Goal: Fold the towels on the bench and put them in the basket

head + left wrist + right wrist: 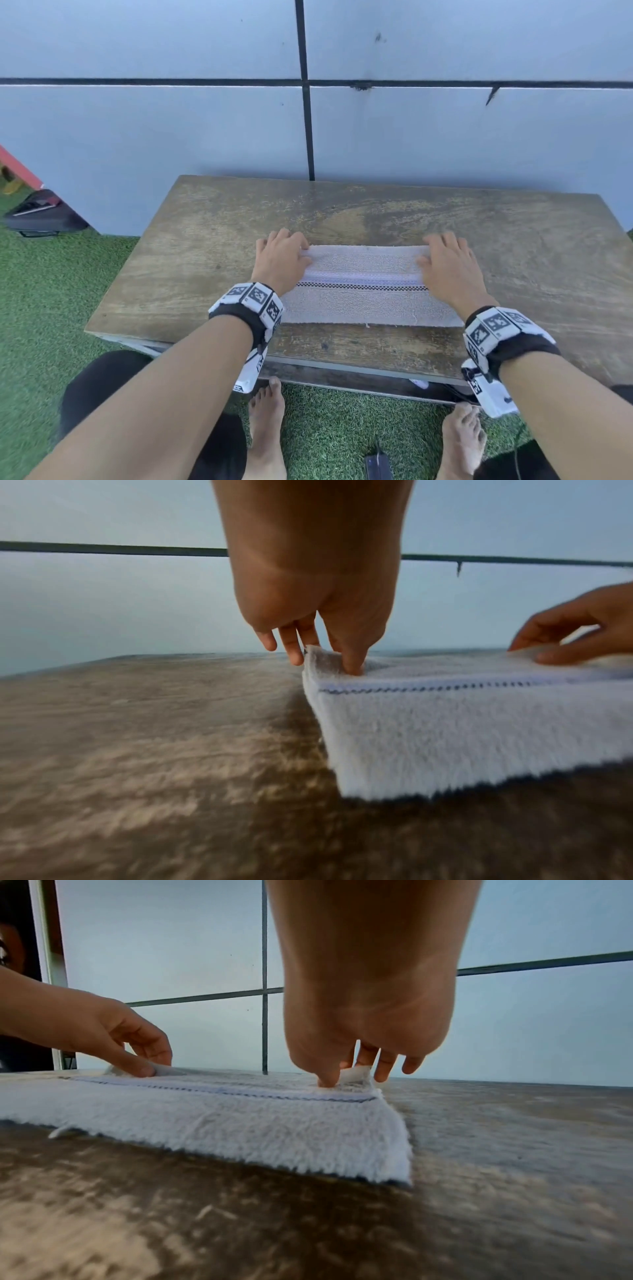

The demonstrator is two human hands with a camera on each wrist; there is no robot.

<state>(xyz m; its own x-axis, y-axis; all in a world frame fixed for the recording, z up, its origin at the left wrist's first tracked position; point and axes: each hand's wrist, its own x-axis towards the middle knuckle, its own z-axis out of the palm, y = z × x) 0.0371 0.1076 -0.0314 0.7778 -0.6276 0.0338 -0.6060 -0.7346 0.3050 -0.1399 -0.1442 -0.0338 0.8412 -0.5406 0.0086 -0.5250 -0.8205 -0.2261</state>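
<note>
A white towel [363, 291] with a thin black checkered stripe lies flat across the middle of the wooden bench [205, 240]. My left hand [284, 255] pinches its far left corner. In the left wrist view that hand [329, 656] has its thumb pressed on top of the towel [479, 737] and fingers behind the raised edge. My right hand [445, 260] pinches the far right corner. The right wrist view shows the right hand [346, 1074] with its thumb on the towel [240, 1123] and the corner lifted slightly. No basket is in view.
A pale panelled wall [445, 137] stands directly behind the bench. Green turf [51, 291] surrounds it, with a black bag [41, 214] at the far left. My bare feet [267, 421] are at the bench's near edge, and a small dark object [376, 466] lies between them.
</note>
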